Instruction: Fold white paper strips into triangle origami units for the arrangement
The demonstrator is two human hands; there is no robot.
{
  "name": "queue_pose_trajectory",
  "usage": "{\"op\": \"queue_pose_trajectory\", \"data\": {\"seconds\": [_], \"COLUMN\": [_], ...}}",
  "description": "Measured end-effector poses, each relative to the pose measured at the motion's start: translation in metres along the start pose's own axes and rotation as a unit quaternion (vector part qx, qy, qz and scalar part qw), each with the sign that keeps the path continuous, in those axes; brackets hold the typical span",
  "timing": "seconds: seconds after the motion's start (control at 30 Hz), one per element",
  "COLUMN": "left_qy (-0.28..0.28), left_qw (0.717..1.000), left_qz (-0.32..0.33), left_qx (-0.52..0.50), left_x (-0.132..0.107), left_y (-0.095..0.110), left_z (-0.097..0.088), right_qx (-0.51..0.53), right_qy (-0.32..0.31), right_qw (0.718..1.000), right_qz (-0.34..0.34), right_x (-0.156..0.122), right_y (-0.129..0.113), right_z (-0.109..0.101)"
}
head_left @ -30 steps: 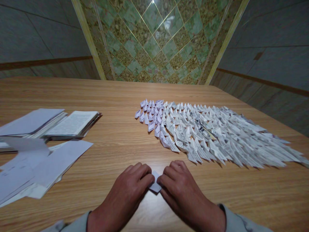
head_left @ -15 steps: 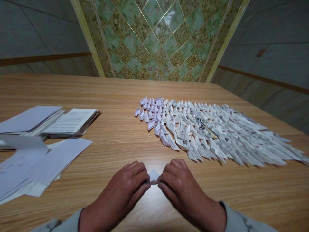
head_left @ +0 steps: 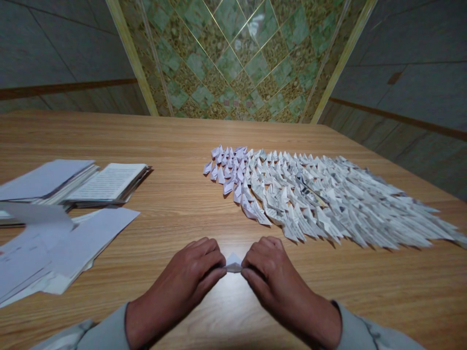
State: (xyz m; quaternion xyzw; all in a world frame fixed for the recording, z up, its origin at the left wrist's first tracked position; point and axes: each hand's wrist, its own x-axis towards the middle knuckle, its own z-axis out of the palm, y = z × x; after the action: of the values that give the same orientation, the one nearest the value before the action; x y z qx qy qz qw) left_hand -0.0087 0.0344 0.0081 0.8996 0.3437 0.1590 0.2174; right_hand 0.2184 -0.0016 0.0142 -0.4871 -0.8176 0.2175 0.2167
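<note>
You are pinching a small, white, folded-paper piece (head_left: 234,261) crosswise between your left hand (head_left: 195,268) and right hand (head_left: 273,267), its peak pointing away.

i could pass over the bare wooden tabletop (head_left: 178,187) left of the boat-shaped paper folds (head_left: 321,197); their dense rows would block me, as would the paper stacks (head_left: 109,182) farther left of them.

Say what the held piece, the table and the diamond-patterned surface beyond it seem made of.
Held piece: seemingly matte paper, by its crisp folded point.
Table: wood or wood-look laminate, satin, by its streaked grain and soft sheen.
Diamond-patterned surface: polished stone or glazed tile, perhaps, by its mottling, joints and reflection.
</note>
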Motion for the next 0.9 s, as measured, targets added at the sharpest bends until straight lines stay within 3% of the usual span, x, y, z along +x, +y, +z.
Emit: {"op": "queue_pose_trajectory", "data": {"seconds": [0.47,0.9], "left_qy": [0.03,0.021], "left_qw": [0.997,0.993], "left_qz": [-0.041,-0.088], "left_qx": [0.055,0.077], "left_x": [0.003,0.003], "left_y": [0.004,0.008], "left_z": [0.005,0.002], "right_qx": [-0.06,-0.112], "right_qy": [0.046,0.059], "right_qw": [0.997,0.991], "right_qz": [0.034,0.052], "right_x": [0.007,0.009], "right_y": [0.002,0.001], "right_z": [0.008,0.01]}}
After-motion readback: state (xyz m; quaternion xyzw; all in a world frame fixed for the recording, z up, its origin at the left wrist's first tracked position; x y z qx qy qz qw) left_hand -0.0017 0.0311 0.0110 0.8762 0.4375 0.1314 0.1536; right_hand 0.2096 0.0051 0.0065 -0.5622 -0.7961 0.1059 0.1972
